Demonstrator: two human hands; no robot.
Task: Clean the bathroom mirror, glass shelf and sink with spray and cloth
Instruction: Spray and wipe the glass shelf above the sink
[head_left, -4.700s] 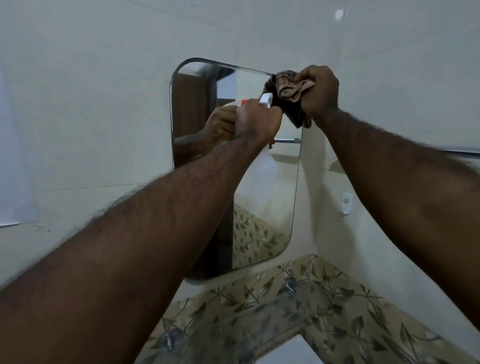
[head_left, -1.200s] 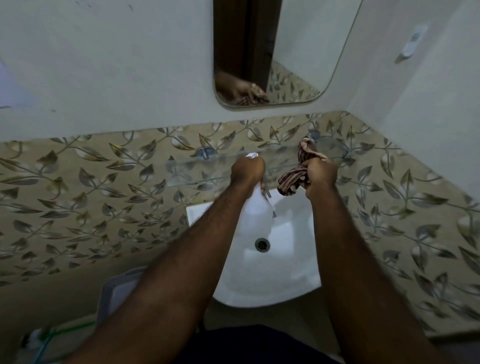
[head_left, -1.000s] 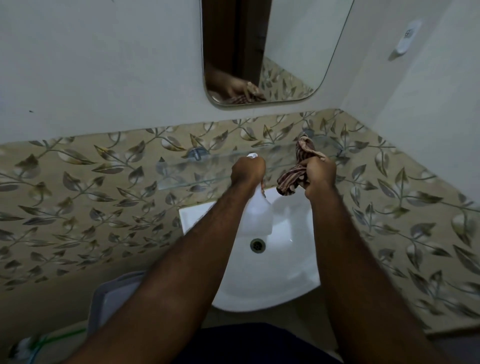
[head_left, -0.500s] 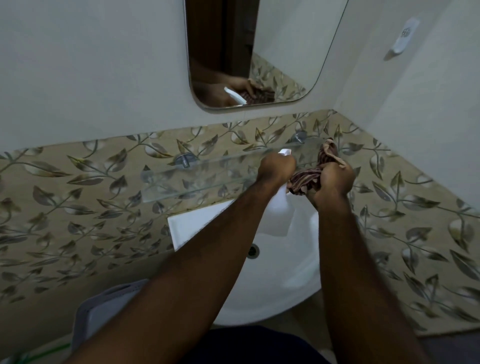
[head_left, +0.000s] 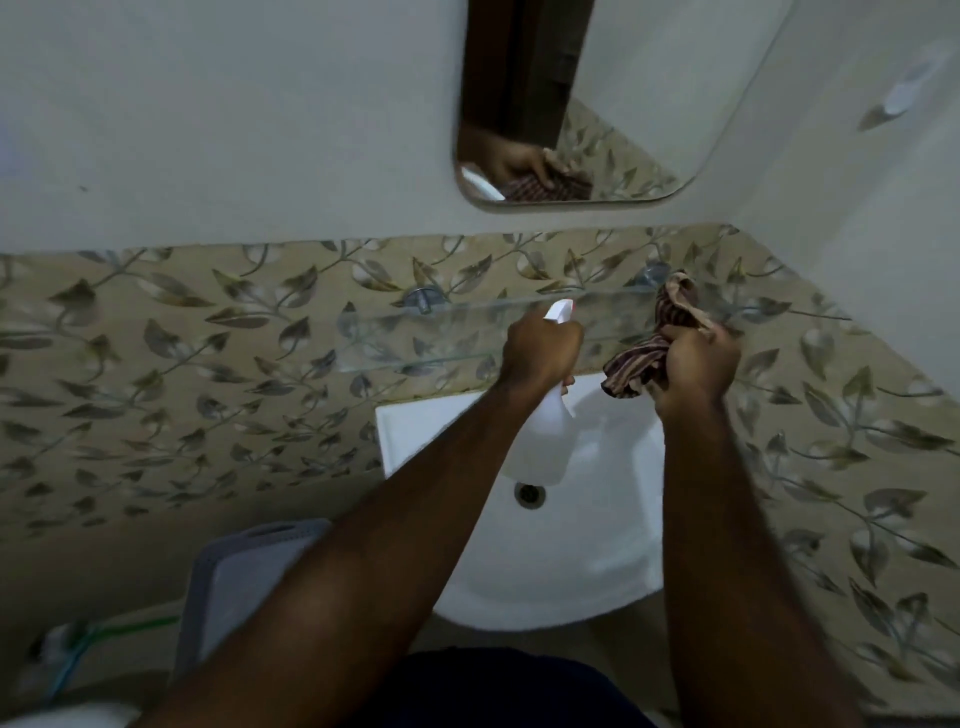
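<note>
Glass shelf (head_left: 415, 332) running left to right along the leaf-patterned tiles, just beyond both hands and above the sink (head_left: 597, 545). Left hand (head_left: 540, 351) closed around the spray bottle (head_left: 543, 441), nozzle aimed at the shelf's middle; right hand (head_left: 696, 364) clenching the striped cloth (head_left: 644, 358) at the shelf's right end, nearer the glass. Nothing in the way; mirror (head_left: 649, 104) above.

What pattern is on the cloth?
Brown with pale stripes; the cloth shows best in the head view, bunched in the right hand.
</note>
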